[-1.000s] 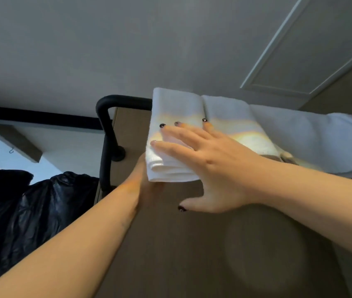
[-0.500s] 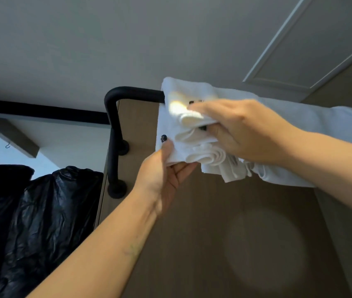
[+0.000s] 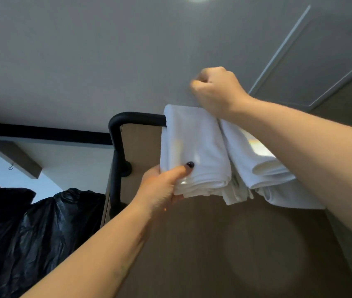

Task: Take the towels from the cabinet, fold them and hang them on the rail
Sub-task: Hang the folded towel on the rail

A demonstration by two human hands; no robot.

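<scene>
A black rail [image 3: 136,116] curves out from a wooden panel above me. A folded white towel [image 3: 194,147] hangs over the rail at its left end. My left hand [image 3: 162,186] grips that towel's lower left corner, thumb on the front. Right beside it hangs a second folded white towel [image 3: 254,155], with more white cloth [image 3: 288,196] below and behind it. My right hand [image 3: 215,91] is above the rail at the top of the left towel, curled into a fist with no cloth showing in it.
The wooden panel [image 3: 213,244] carries the rail and fills the lower middle. Black plastic bags [image 3: 31,229] bulge at the lower left. A grey ceiling with a framed hatch [image 3: 321,61] is overhead.
My right hand has let go of the bunched towel and risen above the rail as a fist. The left towel now hangs flat, and my left hand grips its lower corner.
</scene>
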